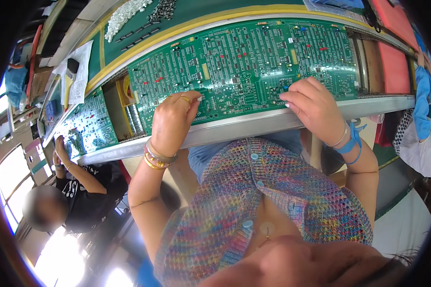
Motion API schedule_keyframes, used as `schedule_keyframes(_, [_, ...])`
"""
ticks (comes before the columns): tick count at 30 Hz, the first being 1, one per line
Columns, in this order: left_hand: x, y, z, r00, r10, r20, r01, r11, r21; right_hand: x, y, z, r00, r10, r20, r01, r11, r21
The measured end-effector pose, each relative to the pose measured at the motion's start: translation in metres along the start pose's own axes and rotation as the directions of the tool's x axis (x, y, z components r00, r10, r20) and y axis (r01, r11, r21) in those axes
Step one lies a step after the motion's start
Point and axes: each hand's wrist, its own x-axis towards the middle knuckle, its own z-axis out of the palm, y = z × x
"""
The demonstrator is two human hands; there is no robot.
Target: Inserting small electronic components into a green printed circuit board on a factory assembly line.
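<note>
A long green circuit board, crowded with small components, lies across the metal rails in front of me. My left hand is closed in a pinch over its near left part, with a small white part at the fingertips. Over the near edge, right of the middle, my right hand is also pinched, its fingertips close to the board's surface. What those fingers hold, if anything, is too small to make out. A blue wrist strap circles my right wrist.
Beyond the far rail, a green surface holds a pile of white parts, a pile of dark parts and black strips. Another board sits on the rails to the left, beside a co-worker's hands. Red bins stand at right.
</note>
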Motion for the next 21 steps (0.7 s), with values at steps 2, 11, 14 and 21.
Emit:
schedule_keyframes(2, [0.003,0.001,-0.001,1.000,0.018,0.017,-0.018,1.000,0.013,0.001,-0.001,0.003,1.000,-0.006,0.002,0.006,1.000,0.020])
schedule_keyframes(11, [0.012,0.002,-0.005,0.992,0.097,0.080,-0.109,0.979,0.171,0.003,-0.002,0.008,1.000,-0.015,0.003,0.015,1.000,0.023])
schedule_keyframes(14, [0.012,0.002,-0.005,0.992,0.085,0.092,-0.101,0.978,0.185,0.003,-0.003,0.007,1.000,-0.010,0.004,0.010,1.000,0.022])
schedule_keyframes(21, [0.011,0.008,-0.009,0.991,0.113,0.078,-0.119,0.989,0.083,0.004,-0.002,0.008,1.000,-0.010,0.016,0.010,1.000,0.019])
